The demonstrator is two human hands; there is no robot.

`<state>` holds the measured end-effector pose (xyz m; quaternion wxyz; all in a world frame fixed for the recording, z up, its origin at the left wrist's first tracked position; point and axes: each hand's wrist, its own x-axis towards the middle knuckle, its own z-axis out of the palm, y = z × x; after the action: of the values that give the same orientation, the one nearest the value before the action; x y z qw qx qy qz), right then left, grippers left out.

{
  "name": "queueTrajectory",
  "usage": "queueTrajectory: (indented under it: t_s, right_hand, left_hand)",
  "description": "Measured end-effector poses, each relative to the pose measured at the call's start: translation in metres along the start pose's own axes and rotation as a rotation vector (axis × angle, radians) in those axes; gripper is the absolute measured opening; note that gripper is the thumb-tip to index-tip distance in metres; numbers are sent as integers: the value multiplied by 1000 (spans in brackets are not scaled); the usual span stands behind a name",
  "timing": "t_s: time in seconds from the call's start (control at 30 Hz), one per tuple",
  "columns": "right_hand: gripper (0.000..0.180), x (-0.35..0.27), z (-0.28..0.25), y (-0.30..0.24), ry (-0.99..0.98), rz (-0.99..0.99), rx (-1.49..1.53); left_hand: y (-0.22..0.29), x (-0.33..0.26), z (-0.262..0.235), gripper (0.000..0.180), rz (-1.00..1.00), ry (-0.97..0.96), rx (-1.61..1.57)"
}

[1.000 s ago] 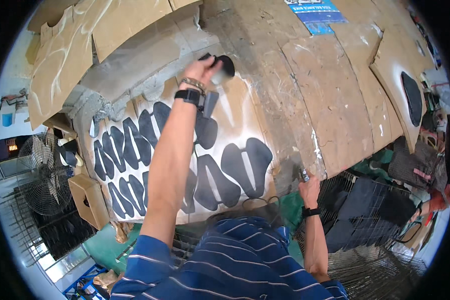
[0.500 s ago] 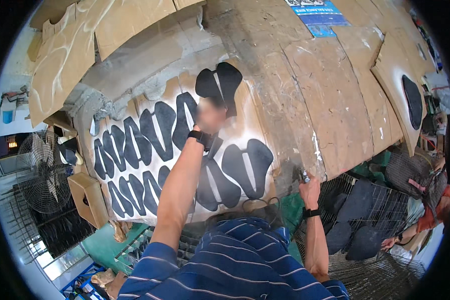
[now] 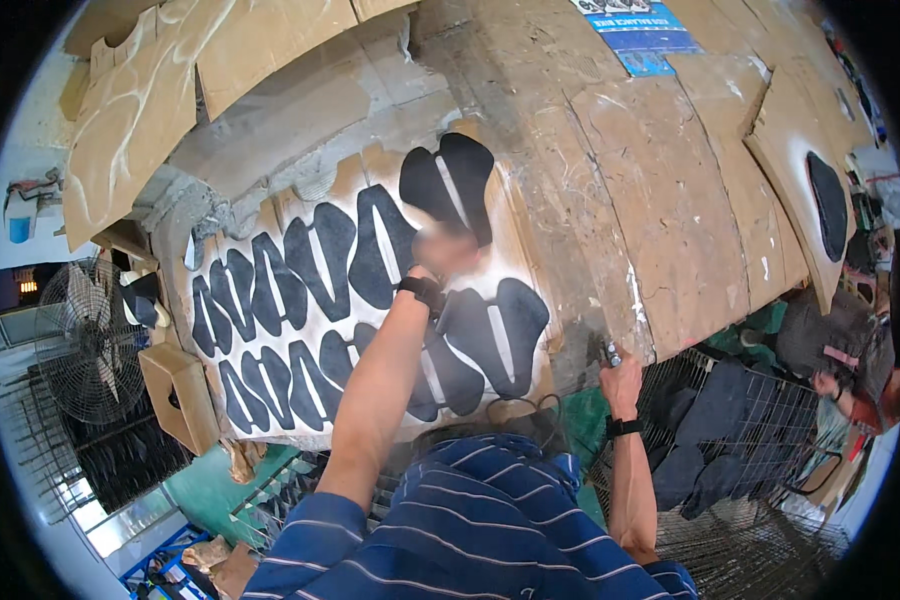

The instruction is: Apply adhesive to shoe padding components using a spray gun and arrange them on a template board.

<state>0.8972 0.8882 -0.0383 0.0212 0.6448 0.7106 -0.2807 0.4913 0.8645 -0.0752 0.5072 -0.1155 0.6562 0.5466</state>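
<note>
My left hand [image 3: 446, 252] is over the cardboard, at the lower end of a large black two-lobed pad [image 3: 452, 182] with a slit down its middle. A blur hides its fingers, so its grip cannot be made out. Below the forearm and wrist lies another slit black pad [image 3: 500, 335]. To the left, more pads like the black pad [image 3: 318, 262] lie in two rows on white-misted cardboard [image 3: 300, 336]. At the table's front edge my right hand [image 3: 622, 382] is closed round a small metal-tipped tool [image 3: 612, 354], whose kind is unclear.
A cardboard sheet [image 3: 770, 170] with a black piece stands at the right. Wire racks [image 3: 760, 420] with dark pads are below it, near another person's hand [image 3: 828, 384]. A fan [image 3: 92, 340] and a cardboard box [image 3: 175, 400] stand at the left.
My left hand has moved a little right and nearer to me. The large black pad beside it has shifted the same way. My right hand stays put; the other person's hand has risen.
</note>
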Motion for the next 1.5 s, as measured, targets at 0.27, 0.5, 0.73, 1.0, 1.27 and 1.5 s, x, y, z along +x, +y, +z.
queueTrajectory:
  t_s: [0.27, 0.5, 0.73, 1.0, 1.27, 1.5]
  right_hand:
    - [42, 0, -1, 0, -5, -11, 4]
    - [42, 1, -2, 0, -16, -6, 10]
    - [43, 1, -3, 0, -2, -9, 0]
    - [45, 3, 2, 7, -15, 4, 16]
    - [45, 1, -4, 0, -9, -7, 23]
    - [45, 3, -3, 3, -17, 6, 4]
  left_hand:
    - [-12, -9, -3, 29, -59, -30, 23]
    - [-16, -21, -2, 25, -93, -41, 108]
    - [-16, -28, 1, 21, -105, -37, 152]
    - [-12, -36, 0, 38, -131, 20, 411]
    - [21, -44, -29, 34, 59, 44, 1118]
    - [112, -66, -57, 21, 410, 261, 1036]
